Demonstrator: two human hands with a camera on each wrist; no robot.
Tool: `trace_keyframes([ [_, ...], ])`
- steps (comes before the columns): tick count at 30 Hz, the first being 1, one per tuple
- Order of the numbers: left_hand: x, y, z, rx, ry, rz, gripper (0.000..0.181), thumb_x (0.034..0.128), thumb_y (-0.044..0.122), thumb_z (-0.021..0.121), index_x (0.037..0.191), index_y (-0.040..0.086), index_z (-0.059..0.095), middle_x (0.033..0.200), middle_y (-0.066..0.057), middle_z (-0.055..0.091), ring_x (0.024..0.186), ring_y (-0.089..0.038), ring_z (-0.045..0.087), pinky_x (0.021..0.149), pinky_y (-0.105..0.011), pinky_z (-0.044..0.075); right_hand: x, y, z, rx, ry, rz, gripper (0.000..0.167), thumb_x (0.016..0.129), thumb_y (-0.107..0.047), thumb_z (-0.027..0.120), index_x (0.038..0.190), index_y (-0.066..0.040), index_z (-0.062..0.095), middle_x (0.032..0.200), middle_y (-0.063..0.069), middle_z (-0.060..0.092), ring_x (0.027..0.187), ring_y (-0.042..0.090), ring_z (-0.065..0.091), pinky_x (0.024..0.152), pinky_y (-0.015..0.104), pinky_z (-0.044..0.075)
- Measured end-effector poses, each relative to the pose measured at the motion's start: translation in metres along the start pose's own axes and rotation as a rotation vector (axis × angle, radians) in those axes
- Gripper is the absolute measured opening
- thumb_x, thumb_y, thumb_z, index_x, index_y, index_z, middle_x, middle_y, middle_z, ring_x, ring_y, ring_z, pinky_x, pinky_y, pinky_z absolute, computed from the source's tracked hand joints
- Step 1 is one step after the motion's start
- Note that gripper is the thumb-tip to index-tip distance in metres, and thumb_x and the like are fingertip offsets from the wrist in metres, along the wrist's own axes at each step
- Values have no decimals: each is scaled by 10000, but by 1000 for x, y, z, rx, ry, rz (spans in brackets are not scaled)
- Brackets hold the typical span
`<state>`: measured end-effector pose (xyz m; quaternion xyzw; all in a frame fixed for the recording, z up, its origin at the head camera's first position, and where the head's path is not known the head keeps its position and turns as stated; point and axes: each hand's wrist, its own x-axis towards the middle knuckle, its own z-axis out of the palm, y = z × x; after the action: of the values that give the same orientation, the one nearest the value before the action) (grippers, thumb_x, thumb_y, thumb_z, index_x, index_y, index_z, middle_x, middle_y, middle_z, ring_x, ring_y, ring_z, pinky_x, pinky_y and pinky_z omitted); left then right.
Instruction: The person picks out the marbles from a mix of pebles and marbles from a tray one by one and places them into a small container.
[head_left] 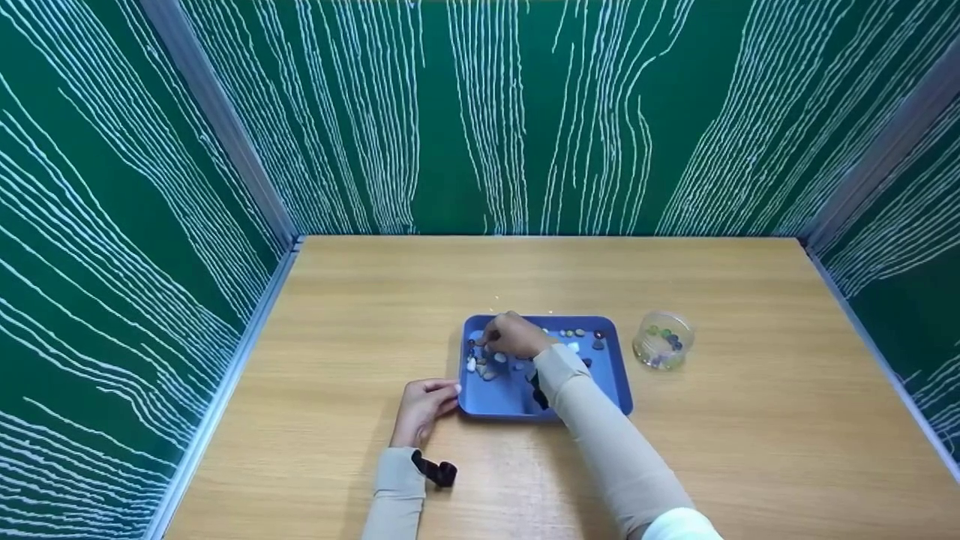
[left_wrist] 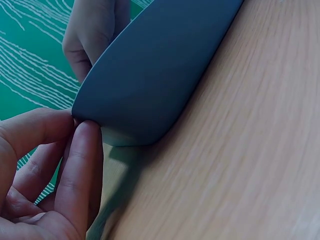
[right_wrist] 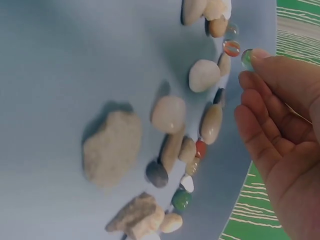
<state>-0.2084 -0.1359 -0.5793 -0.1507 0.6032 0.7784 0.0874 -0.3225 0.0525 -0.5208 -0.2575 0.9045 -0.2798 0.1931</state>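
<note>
My right hand (head_left: 514,335) is over the far left part of a blue tray (head_left: 495,397). In the right wrist view its thumb and forefinger pinch a green glass marble (right_wrist: 247,58), while the other fingers curl loosely. An orange-streaked marble (right_wrist: 231,48) and a clear marble (right_wrist: 232,31) lie just beside it, among pebbles. My left hand (head_left: 424,405) grips the tray's near left rim between thumb and fingers, seen close up in the left wrist view. From the head camera the right hand hides the marble it holds.
Several stones line the tray, among them a large beige stone (right_wrist: 114,148) and a green stone (right_wrist: 181,199). Right of the tray stands a clear round tub (head_left: 664,341) holding green and dark marbles. Green patterned panels (head_left: 465,150) border the wooden table (head_left: 360,300).
</note>
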Motion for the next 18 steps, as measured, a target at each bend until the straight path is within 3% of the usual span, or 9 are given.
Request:
trace_keyframes([
  [6,0,-1,1,-13,7,-8,265,797,-81,680,1038,-182,640,885,-96,703,762,-105,661,727,-249,600,-8,3,-7,10,6,20,162,910,-100,643,1028,-32,730,933,85,712,696,205,642,533,243,515],
  [10,0,0,1,-11,10,-13,275,798,-81,679,1049,-184,632,884,-95,702,774,-118,664,729,-253,601,-12,7,-12,54,-13,78,201,922,-119,629,1090,-53,718,1005,94,709,808,264,682,645,314,599],
  [14,0,0,1,-1,5,-15,301,803,-72,680,1073,-188,617,929,-128,700,790,-129,669,741,-255,600,-18,12,-18,77,0,104,211,926,-120,625,1109,-76,720,1063,80,713,878,245,679,775,348,606],
  [18,0,0,1,8,13,-19,287,803,-67,684,1064,-175,631,959,-145,697,786,-125,668,740,-250,599,-24,17,-24,53,26,103,192,919,-116,632,1077,-77,734,1045,67,719,854,223,671,754,310,594],
])
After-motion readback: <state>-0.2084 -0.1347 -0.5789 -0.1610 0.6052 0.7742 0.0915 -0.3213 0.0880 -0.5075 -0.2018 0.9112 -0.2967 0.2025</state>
